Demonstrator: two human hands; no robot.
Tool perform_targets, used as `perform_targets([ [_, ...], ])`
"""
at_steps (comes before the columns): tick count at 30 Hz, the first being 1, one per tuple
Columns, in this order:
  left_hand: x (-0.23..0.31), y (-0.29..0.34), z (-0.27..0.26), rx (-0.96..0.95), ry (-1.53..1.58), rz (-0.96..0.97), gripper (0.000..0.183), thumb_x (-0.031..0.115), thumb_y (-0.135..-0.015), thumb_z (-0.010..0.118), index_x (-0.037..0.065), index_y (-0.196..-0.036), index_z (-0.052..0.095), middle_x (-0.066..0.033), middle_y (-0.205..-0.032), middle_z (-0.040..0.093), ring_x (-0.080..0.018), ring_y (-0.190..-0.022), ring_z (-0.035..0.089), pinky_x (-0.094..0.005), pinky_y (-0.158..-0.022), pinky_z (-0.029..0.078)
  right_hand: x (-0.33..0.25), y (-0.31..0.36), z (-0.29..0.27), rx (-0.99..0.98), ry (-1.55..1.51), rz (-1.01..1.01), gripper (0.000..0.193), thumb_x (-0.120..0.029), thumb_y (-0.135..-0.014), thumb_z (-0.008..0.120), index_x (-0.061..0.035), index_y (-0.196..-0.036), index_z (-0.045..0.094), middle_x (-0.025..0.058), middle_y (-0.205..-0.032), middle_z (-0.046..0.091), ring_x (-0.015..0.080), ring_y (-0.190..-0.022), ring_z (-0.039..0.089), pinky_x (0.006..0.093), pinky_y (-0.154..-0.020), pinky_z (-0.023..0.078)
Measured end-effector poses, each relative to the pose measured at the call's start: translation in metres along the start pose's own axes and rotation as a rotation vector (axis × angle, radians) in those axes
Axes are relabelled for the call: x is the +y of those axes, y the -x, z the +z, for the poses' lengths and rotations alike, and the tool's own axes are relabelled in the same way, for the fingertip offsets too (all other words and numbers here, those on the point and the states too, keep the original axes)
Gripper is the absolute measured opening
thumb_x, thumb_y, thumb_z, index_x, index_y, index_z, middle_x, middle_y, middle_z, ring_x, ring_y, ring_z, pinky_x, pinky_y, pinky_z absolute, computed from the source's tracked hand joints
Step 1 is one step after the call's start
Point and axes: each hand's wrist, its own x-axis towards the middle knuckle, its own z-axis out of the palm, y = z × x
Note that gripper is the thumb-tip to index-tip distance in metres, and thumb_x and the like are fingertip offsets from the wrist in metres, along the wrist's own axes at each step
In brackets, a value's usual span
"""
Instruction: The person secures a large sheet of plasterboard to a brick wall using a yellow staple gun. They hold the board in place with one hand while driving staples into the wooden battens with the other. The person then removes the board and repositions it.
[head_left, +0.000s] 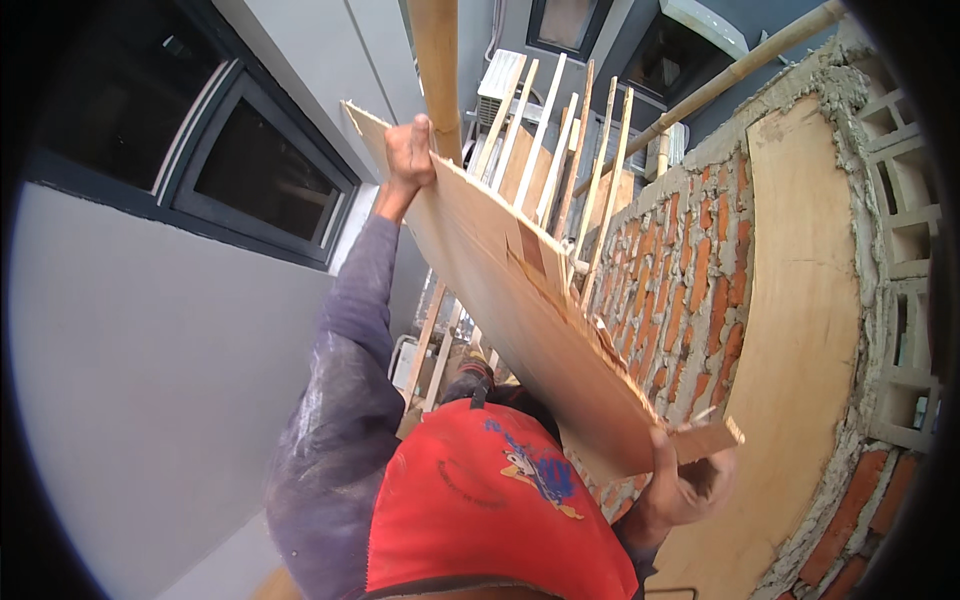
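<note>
Up against the curved red brick wall (700,270) with grey mortar joints: a person in a red vest and dusty purple long sleeves holds a long, thin, pale plywood sheet (520,300), tilted, running diagonally from upper left to lower right. Left hand (408,152) is at the sheet's far upper end, fingers wrapped over the top edge, closed on it, arm stretched up. Right hand (685,490) is at the near lower end, palm under the sheet, fingers curled up around the bottom corner, also closed on it. Sheet's near corner looks chipped and delaminated, a darker patch shows mid-length on its face. Sheet sits between the person and the wall, just beside the brickwork; can't tell if its edge touches the bricks. A second bent plywood panel (800,330), wide and pale, already lies against the wall face on the right, following the curve, rough grey mortar (830,80) along its top and outer edge. Grey hollow concrete blocks (905,240) sit at the far right rim. A thick round bamboo pole (437,60) stands upright just behind the left hand; a second one (740,70) runs diagonally across the top right. A row of thin light timber slats (560,150) leans behind the sheet. Left side: grey rendered house wall (150,380) with a dark-framed window (250,170)
</note>
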Motion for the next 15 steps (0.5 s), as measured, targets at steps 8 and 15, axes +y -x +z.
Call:
perform_targets([
  [8, 0.012, -0.007, 0.002, 0.007, -0.047, 0.094, 0.058, 0.024, -0.1, 0.03, 0.004, -0.046, 0.038, -0.002, -0.04, 0.034, -0.0124, -0.034, 0.034, -0.0301, -0.038, 0.024, 0.062, 0.091, -0.03, -0.325, 0.285, 0.301, 0.049, -0.01, -0.068, 0.081, 0.0049, -0.107, 0.055, 0.0164, -0.105, 0.059, 0.0239, -0.086, 0.061, 0.0312, -0.074, 0.048],
  [15, 0.04, -0.065, -0.013, 0.117, 0.114, 0.026, 0.052, 0.024, -0.097, 0.04, -0.001, -0.052, 0.037, -0.007, -0.044, 0.026, -0.0162, -0.038, 0.025, -0.0361, -0.041, 0.022, 0.044, 0.084, -0.041, -0.053, 0.261, 0.132, 0.032, -0.003, -0.072, 0.075, 0.0089, -0.098, 0.059, 0.0168, -0.094, 0.064, 0.0222, -0.082, 0.06, 0.0314, -0.073, 0.047],
])
